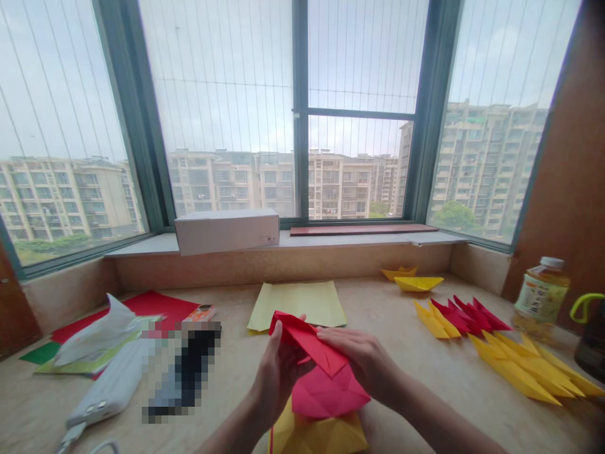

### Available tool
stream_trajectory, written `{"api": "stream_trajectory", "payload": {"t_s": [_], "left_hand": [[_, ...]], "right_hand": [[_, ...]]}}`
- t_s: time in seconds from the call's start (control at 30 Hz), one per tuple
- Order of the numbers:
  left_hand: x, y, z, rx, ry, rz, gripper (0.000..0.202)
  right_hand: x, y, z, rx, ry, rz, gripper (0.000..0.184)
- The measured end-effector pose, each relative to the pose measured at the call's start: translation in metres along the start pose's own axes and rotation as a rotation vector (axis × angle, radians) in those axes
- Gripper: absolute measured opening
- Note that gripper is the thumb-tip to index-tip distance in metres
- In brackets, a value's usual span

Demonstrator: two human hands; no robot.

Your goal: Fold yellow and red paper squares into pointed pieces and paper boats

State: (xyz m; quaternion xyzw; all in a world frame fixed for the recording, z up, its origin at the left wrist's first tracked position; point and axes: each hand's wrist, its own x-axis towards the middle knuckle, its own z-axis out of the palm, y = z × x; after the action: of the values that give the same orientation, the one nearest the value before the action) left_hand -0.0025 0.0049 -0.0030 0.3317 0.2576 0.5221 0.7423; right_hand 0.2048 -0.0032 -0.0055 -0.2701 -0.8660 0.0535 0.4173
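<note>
A piece of folded red paper (317, 345) is held up between my two hands, above the counter. My left hand (278, 356) grips its left side, thumb on the near face and fingers behind. My right hand (357, 353) presses on its right edge with the fingers laid together over the paper. Directly below lies a pinkish-red creased sheet (326, 394), which overlaps a yellow creased sheet (316, 435) nearest me. Behind my hands rests a stack of pale yellow paper (297, 301).
Several folded yellow paper boats (532, 366) and red ones (467, 315) sit at the right, near a drink bottle (541, 296). At left are red sheets (161, 306), a tissue pack (94, 343) and a white power bank (111, 384). A white box (227, 231) stands on the sill.
</note>
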Motion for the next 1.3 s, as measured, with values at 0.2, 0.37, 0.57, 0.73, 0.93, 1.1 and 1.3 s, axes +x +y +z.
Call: {"api": "stream_trajectory", "payload": {"t_s": [0.2, 0.37, 0.57, 0.73, 0.93, 1.1, 1.3], "left_hand": [[-0.001, -0.003, -0.002, 0.000, -0.012, 0.041, 0.073], [0.004, -0.002, 0.000, 0.117, 0.176, 0.145, 0.056], [0.005, 0.001, 0.003, 0.106, 0.105, 0.184, 0.043], [0.000, 0.003, 0.005, 0.105, 0.031, 0.243, 0.046], [0.010, 0.006, -0.007, 0.328, 0.034, 0.311, 0.037], [0.015, 0.006, -0.011, 0.375, 0.110, 0.300, 0.042], [0.002, 0.004, 0.004, 0.299, -0.102, 0.013, 0.047]], "right_hand": [[0.000, 0.001, -0.001, -0.416, -0.120, -0.168, 0.045], [0.001, -0.013, 0.001, -0.381, -0.283, -0.113, 0.058], [-0.006, 0.000, 0.010, -0.096, -0.020, 0.086, 0.053], [-0.009, 0.019, 0.012, -0.008, 0.194, 0.308, 0.048], [-0.003, 0.023, -0.002, 0.034, 0.357, 0.330, 0.021], [-0.007, 0.027, -0.009, -0.141, 0.470, 0.142, 0.014], [-0.010, 0.021, -0.011, -0.291, 0.368, 0.023, 0.019]]}}
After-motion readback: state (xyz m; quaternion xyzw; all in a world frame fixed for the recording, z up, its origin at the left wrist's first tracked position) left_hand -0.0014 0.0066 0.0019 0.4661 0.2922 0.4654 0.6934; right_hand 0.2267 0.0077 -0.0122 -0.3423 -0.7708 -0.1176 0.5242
